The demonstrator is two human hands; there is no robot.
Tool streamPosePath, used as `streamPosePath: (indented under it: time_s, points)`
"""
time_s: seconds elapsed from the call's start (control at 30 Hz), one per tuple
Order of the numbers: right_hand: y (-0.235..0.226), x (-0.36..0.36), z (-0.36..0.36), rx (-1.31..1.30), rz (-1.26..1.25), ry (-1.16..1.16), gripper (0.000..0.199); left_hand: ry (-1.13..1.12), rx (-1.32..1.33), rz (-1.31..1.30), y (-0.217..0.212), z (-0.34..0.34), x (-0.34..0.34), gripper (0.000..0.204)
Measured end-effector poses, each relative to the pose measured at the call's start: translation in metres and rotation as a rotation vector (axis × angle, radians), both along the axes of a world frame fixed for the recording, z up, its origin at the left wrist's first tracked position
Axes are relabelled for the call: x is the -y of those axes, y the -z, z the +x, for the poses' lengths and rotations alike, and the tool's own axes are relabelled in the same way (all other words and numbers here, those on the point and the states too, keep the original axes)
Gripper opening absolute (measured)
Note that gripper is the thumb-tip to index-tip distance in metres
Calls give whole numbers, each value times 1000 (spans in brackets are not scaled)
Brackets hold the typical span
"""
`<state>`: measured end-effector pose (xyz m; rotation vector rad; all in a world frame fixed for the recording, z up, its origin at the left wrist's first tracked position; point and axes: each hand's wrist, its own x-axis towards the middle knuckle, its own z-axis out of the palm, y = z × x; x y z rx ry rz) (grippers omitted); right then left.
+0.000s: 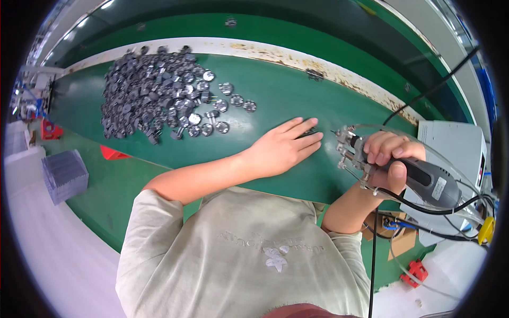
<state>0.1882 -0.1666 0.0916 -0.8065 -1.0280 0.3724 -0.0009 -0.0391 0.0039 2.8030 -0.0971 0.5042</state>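
Note:
My left hand lies palm down on the green tabletop, fingers stretched to the right around a small dark part. That part shows only between the fingers, which hold it against the table; the rest is covered. My right hand is wrapped round a grey and black power screwdriver. A metal fixture with clear tubing is fitted to its front end, and its tip points left, a short gap from the left fingers. Left of my left hand, a large heap of small dark round parts spreads over the table.
A pale rimmed ledge borders the green table at the back, with another dark part beside it. At right stands a light grey box-shaped unit. Black cables run to the tool. Grey stacked trays stand at left.

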Motion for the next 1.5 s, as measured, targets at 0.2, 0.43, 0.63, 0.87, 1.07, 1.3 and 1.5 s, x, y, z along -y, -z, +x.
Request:
streamPosePath:
  time_s: [0.2,0.43,0.63,0.87,1.07,1.3,1.5]
  points:
    - [-1,-4,-6,-35,34,-37,35,-23,110,-315,-7,0,-18,43]
    - [-5,-7,-19,-53,31,-84,34,-40,-135,-497,-8,21,-45,33]
    - [-8,-2,-6,0,-5,-119,32,-173,-177,-414,-5,21,-43,31]
    - [-11,0,-2,32,-5,-184,30,-59,-64,-460,-4,17,-47,38]
    - [-12,-9,-19,-27,-30,-112,36,-57,-61,-491,-2,17,-46,33]
    - [-5,-16,-22,-65,-10,-104,37,-26,-29,-505,5,18,-51,29]
    - [-4,-18,-22,-52,-24,-112,36,-27,-27,-494,5,18,-50,28]
